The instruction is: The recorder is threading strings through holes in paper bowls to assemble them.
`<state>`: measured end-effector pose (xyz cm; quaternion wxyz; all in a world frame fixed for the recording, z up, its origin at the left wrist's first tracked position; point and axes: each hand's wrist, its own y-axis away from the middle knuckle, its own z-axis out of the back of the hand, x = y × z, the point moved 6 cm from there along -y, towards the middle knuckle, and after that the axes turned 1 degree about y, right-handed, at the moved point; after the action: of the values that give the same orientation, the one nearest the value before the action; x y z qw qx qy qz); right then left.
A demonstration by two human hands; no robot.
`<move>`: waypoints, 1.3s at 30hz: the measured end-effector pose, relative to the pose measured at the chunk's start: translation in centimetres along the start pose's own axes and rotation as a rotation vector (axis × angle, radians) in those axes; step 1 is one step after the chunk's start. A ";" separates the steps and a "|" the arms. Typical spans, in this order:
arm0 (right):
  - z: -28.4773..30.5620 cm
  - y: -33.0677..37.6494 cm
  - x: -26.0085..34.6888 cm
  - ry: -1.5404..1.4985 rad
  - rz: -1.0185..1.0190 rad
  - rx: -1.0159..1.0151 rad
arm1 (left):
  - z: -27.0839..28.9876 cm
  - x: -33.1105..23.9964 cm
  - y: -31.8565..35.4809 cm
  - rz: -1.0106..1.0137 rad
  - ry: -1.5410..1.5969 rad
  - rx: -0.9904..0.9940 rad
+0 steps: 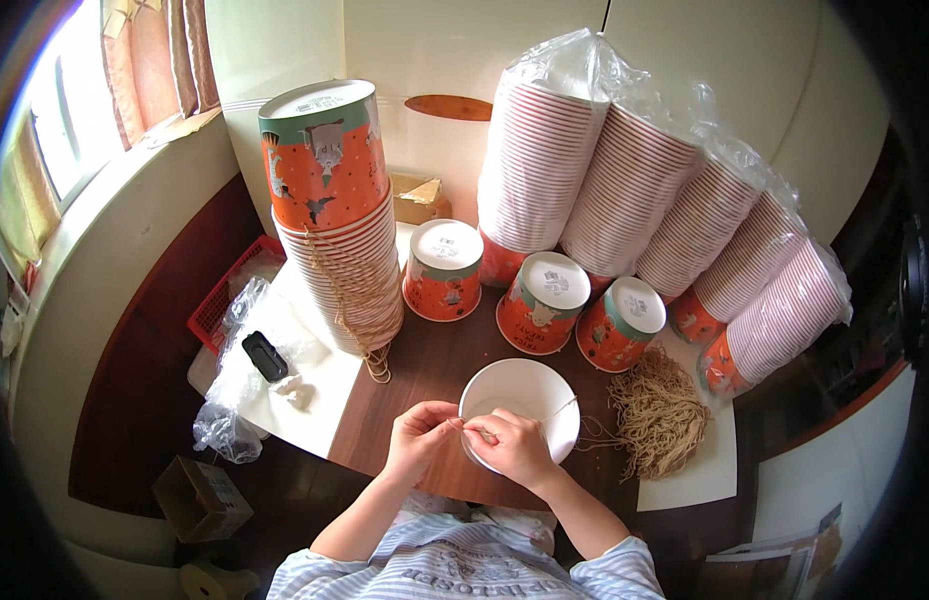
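An open paper bucket [538, 385], white inside, stands on the brown table in front of me. At its left rim my left hand [423, 440] is closed, thumb and fingertips pinched together. My right hand [510, 443] reaches over the bucket's near side, also in a pinch, its fingertips nearly meeting the left ones. A thin piece of twine [482, 432] appears between the fingers, though most of it is hidden. Another bit of cord shows at the bucket's right wall. Loose strands lead from beside the bucket to a tan twine bundle [662, 415] on the right.
Three upturned orange-and-green paper buckets [543, 302] stand behind the open one. Tall plastic-wrapped stacks of buckets [625, 190] line the back right. At left rises another stack [335, 260], twine draped down it. A black tray [265, 357], plastic wrap [230, 430] and a red basket [210, 315] lie farther left.
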<state>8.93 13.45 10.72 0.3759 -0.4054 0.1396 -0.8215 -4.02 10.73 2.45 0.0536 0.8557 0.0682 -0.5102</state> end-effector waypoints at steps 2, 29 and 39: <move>0.0 0.0 0.0 0.001 0.003 -0.002 | 0.0 0.0 0.0 -0.002 0.053 -0.026; 0.7 -0.1 0.5 0.031 0.053 -0.033 | -1.2 1.3 0.9 0.161 0.488 -0.040; 0.5 0.0 -0.4 -0.082 -0.042 0.014 | -1.4 1.2 0.9 0.155 0.415 -0.030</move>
<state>9.46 13.76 10.86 0.3667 -0.4389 0.1098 -0.8130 -2.10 10.13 2.06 0.0902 0.9440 0.0195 -0.3167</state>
